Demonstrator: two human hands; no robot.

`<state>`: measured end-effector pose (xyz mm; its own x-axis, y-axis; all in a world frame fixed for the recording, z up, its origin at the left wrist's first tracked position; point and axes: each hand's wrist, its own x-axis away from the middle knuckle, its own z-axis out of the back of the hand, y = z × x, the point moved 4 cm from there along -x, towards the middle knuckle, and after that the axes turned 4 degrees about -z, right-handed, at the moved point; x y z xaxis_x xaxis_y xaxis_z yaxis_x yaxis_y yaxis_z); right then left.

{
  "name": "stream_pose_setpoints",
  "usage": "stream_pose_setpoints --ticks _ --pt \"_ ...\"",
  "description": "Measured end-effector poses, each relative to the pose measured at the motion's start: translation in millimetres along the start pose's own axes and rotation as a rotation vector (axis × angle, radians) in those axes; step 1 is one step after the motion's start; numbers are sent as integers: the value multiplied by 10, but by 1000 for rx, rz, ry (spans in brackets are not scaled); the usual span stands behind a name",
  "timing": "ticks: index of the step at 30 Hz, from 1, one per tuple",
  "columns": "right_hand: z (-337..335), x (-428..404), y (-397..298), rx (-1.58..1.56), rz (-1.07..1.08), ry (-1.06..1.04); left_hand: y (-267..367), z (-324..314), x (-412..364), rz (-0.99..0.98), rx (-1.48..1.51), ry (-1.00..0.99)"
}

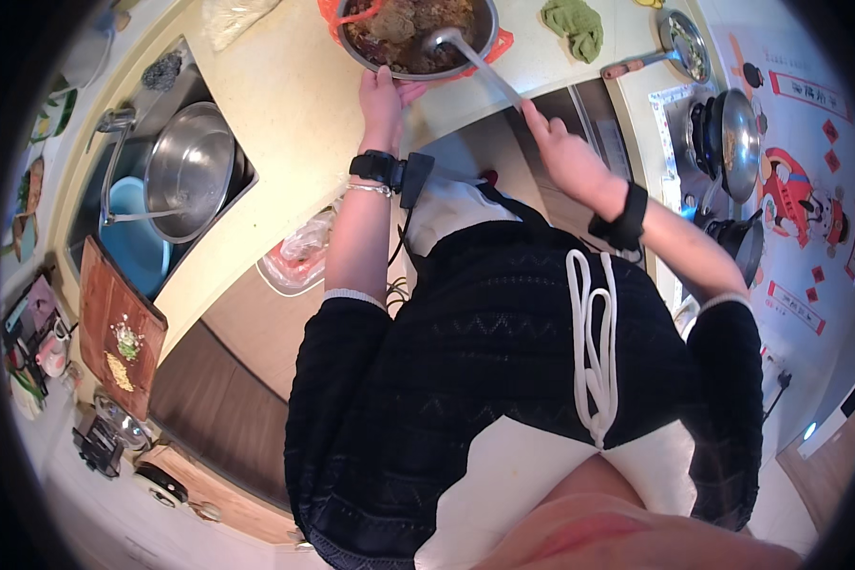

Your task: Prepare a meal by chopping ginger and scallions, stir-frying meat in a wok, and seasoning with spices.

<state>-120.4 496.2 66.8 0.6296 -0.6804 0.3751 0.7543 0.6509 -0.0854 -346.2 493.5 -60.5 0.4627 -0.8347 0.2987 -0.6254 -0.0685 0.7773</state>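
Note:
A round steel bowl (pixel 495 25) of dark, brownish food stands on the counter at the top of the view, with a red plastic bag (pixel 500 48) under and around it. My left hand (pixel 386 107) holds the near rim, thumb at the side and fingers underneath. In my right hand (pixel 563 153) is the handle of a metal ladle (pixel 481 64), whose head rests in the food. Right of the bowl lies a crumpled green cloth (pixel 573 28).
At left, water runs into a large steel basin (pixel 189 171) in the sink, beside a blue tub (pixel 139 235). A wooden cutting board (pixel 117 320) bears chopped bits. A small pan (pixel 686 46) and a wok (pixel 741 146) stand at right. A clear bag (pixel 231 18) lies on the counter.

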Motion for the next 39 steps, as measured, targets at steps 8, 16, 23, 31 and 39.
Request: stream_pose_setpoints --ticks 8,16,23,31,39 --pt "524 -51 259 3 3 -15 -8 74 40 10 9 9" --pt "601 -260 192 -158 109 -133 -6 37 47 31 34 40" --pt "831 -187 114 -324 162 -279 -3 -38 54 -6 83 52" --pt "1343 -286 228 -722 -288 -756 214 -166 118 38 62 85" --pt "1385 -385 738 -1232 -476 -881 409 -269 151 98 122 97"
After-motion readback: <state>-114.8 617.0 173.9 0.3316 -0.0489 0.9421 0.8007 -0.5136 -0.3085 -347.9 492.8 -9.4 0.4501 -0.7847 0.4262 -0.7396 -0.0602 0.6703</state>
